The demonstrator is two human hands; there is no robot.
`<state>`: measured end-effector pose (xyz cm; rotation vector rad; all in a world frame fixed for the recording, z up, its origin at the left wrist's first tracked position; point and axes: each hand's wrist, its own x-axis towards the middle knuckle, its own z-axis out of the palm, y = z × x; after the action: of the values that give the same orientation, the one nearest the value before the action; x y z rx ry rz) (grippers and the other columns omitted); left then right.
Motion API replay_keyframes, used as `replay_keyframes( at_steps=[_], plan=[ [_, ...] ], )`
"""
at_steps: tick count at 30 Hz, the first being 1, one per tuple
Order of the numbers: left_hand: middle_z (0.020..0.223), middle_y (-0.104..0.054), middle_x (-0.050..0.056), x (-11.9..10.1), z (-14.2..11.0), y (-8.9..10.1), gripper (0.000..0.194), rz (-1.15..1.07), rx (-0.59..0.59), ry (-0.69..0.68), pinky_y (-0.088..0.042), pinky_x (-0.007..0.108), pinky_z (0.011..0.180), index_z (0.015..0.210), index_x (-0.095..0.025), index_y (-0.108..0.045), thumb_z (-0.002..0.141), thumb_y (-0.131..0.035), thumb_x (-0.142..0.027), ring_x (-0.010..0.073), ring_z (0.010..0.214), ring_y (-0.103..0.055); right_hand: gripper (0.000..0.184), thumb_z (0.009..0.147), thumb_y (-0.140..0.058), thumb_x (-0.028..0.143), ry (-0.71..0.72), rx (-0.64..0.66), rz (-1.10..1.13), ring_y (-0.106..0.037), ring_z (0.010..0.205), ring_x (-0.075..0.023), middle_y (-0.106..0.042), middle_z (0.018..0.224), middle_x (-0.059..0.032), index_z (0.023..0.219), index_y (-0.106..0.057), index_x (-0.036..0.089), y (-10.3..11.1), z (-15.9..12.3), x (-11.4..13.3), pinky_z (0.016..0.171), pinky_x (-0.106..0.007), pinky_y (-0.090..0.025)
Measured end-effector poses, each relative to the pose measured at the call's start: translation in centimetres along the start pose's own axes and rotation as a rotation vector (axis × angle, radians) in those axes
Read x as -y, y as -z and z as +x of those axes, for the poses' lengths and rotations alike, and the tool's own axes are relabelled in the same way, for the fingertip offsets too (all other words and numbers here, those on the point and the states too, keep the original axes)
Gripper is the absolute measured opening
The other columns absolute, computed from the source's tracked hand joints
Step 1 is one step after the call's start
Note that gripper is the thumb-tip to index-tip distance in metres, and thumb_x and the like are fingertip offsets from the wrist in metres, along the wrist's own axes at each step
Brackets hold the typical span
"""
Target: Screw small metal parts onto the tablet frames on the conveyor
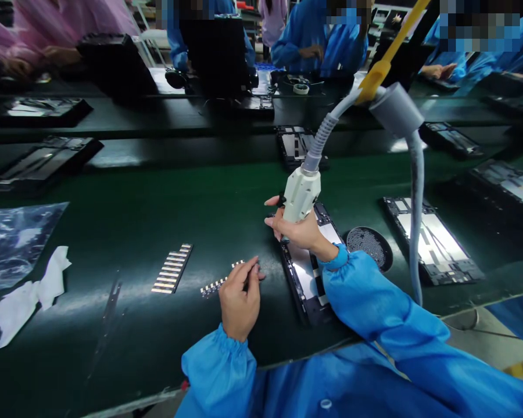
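My right hand [303, 231] is wrapped round a pale electric screwdriver [302, 194], which hangs from a grey ribbed cable. The tool is over the upper left side of an opened tablet-like device [303, 273] with a black frame and silvery inside; its tip is hidden by my hand. To the left of the device, my left hand [241, 299] is low over the table, thumb and fingers drawn together. Whatever they pinch, if anything, is hidden. Partly behind that hand lies a strip of small shiny parts [212, 287]. Further left is a dark strip with pale bars [173, 269].
Right of the device are a round dish of tiny parts [369, 248] and another opened device [431, 241]. A thick grey cable [415, 215] hangs between me and that device. White tissue [30, 296] and a clear plastic bag [20, 244] lie left. Co-workers sit opposite.
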<state>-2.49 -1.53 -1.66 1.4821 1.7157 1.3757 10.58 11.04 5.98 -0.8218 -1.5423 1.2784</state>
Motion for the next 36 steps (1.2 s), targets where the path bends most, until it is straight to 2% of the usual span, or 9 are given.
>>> replay_keyframes(
  at_steps=[5, 8, 14, 17, 19, 21, 27, 31, 36],
  plan=[
    [0.091, -0.072, 0.004, -0.1, -0.2, 0.2, 0.021, -0.065, -0.071, -0.004, -0.059, 0.028, 0.073, 0.106, -0.016, -0.065, 0.09, -0.051, -0.021, 0.0137, 0.075, -0.07, 0.024, 0.073, -0.069, 0.026, -0.043, -0.014, -0.006, -0.05, 0.04, -0.0103, -0.052, 0.047, 0.0066, 0.091, -0.058, 0.015, -0.1, -0.1, -0.1, 0.046, -0.025, -0.045],
    [0.095, -0.071, 0.005, -1.4, -0.4, 0.7, 0.022, 0.015, -0.054, -0.176, -0.057, 0.028, 0.081, 0.096, -0.017, -0.068, 0.089, -0.047, -0.012, 0.0137, 0.086, -0.069, 0.022, 0.071, -0.07, 0.026, -0.054, -0.012, 0.002, -0.049, 0.04, -0.0098, -0.051, 0.045, 0.0067, 0.085, -0.057, 0.015, -0.3, -0.1, -0.1, 0.045, -0.025, -0.043],
    [0.106, -0.069, 0.008, -5.0, -2.9, -1.3, 0.029, 0.034, 0.251, -0.558, -0.051, 0.024, 0.094, 0.104, -0.011, -0.064, 0.083, -0.047, -0.003, 0.0135, 0.102, -0.064, 0.021, 0.07, -0.069, 0.025, -0.058, -0.006, 0.011, -0.048, 0.041, -0.009, -0.053, 0.046, 0.0059, 0.083, -0.056, 0.015, -0.6, -0.3, -0.1, 0.046, -0.024, -0.042],
    [0.102, -0.07, 0.009, -5.7, -4.3, -3.5, 0.02, 0.033, 0.34, -0.749, -0.051, 0.031, 0.097, 0.102, -0.01, -0.063, 0.085, -0.054, -0.015, 0.017, 0.101, -0.064, 0.022, 0.07, -0.069, 0.024, -0.043, 0.002, 0.015, -0.048, 0.041, -0.0091, -0.053, 0.045, 0.0061, 0.085, -0.055, 0.014, -0.5, -0.3, -0.2, 0.047, -0.024, -0.043],
    [0.103, -0.069, 0.011, -5.6, -4.8, -4.8, 0.027, 0.094, 0.376, -0.824, -0.05, 0.037, 0.098, 0.105, -0.008, -0.062, 0.089, -0.055, -0.029, 0.0207, 0.104, -0.063, 0.023, 0.071, -0.068, 0.025, -0.041, 0.01, 0.009, -0.048, 0.041, -0.009, -0.052, 0.046, 0.0064, 0.087, -0.056, 0.014, -0.4, -0.3, -0.2, 0.047, -0.024, -0.043],
    [0.108, -0.068, 0.014, -5.1, -5.0, -5.6, 0.033, 0.17, 0.388, -0.857, -0.049, 0.042, 0.1, 0.109, -0.006, -0.061, 0.09, -0.054, -0.032, 0.024, 0.111, -0.06, 0.025, 0.072, -0.068, 0.026, -0.037, 0.031, 0.0, -0.048, 0.041, -0.0089, -0.053, 0.047, 0.0067, 0.091, -0.057, 0.014, -0.3, -0.2, -0.2, 0.047, -0.023, -0.042],
    [0.104, -0.069, 0.012, -4.5, -5.3, -6.4, 0.018, 0.251, 0.3, -0.86, -0.048, 0.043, 0.101, 0.1, -0.009, -0.063, 0.09, -0.048, -0.012, 0.0222, 0.109, -0.061, 0.037, 0.073, -0.067, 0.022, -0.016, 0.125, 0.029, -0.048, 0.042, -0.0076, -0.052, 0.049, 0.0089, 0.107, -0.056, 0.014, -0.2, -0.4, 0.1, 0.049, -0.022, -0.043],
    [0.104, -0.069, 0.013, -4.8, -5.3, -6.5, 0.019, 0.29, 0.296, -0.857, -0.049, 0.042, 0.1, 0.1, -0.009, -0.063, 0.09, -0.049, -0.017, 0.0233, 0.107, -0.062, 0.025, 0.07, -0.069, 0.021, -0.061, 0.107, 0.028, -0.049, 0.043, -0.0083, -0.053, 0.048, 0.0068, 0.09, -0.056, 0.013, -0.3, -0.6, -0.2, 0.049, -0.022, -0.043],
    [0.107, -0.068, 0.014, -4.8, -5.4, -6.8, 0.02, 0.341, 0.272, -0.867, -0.049, 0.044, 0.101, 0.099, -0.009, -0.064, 0.09, -0.05, -0.019, 0.026, 0.111, -0.06, 0.026, 0.068, -0.069, 0.019, -0.069, 0.174, 0.057, -0.05, 0.042, -0.0083, -0.053, 0.049, 0.007, 0.09, -0.056, 0.013, -0.2, -0.2, 0.0, 0.049, -0.022, -0.043]
  ],
)
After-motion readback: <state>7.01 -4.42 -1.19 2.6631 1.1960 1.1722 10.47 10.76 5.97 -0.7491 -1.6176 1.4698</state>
